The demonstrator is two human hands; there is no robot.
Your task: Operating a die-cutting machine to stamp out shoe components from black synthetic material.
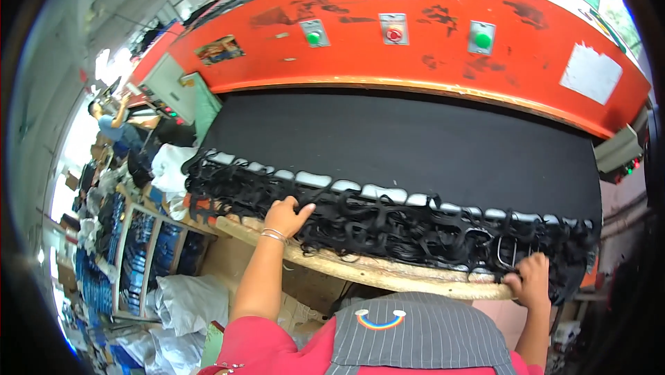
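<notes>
A long heap of curly black material strips [374,226] lies along the front of the black work surface [409,139]. Behind it runs a row of pale, rounded flat pieces [384,193], partly covered by the strips. My left hand [287,217] rests at the heap's left part, thumb stretched out to the side and fingertips among the strips. At the right end, my right hand [532,279] has its fingers curled at the heap's front edge; what they hold is hidden. Beside it a thin metal frame [508,252], seemingly a cutting die, stands among the strips.
An orange-red machine beam [332,49] with green and red buttons spans the back. A worn wooden edge [367,274] borders the front. To the left stand a shelf rack [142,257] with blue items and white sacks [190,302]. Another person [114,126] works far left.
</notes>
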